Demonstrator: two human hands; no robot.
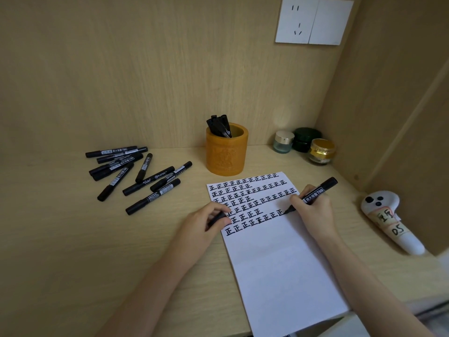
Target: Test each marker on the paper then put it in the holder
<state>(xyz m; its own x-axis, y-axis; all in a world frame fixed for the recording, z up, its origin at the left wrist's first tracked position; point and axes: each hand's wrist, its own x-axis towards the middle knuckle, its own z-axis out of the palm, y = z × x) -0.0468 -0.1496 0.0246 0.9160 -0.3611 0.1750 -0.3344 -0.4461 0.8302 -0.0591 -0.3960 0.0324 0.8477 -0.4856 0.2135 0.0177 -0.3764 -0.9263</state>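
My right hand (313, 210) grips a black marker (318, 190) with its tip touching the white paper (279, 263) at the end of a row of black written characters. My left hand (206, 220) rests on the paper's left edge and holds the marker's black cap (217, 218) in curled fingers. An orange carved holder (227, 152) stands just beyond the paper with a few black markers (220, 126) standing in it. Several capped black markers (136, 173) lie loose on the desk to the left.
Three small jars (303, 144) stand in the back right corner. A white handheld controller with labels (388, 217) lies by the right wall. A wall socket (313, 20) is up on the back panel. The desk's front edge runs just below the paper.
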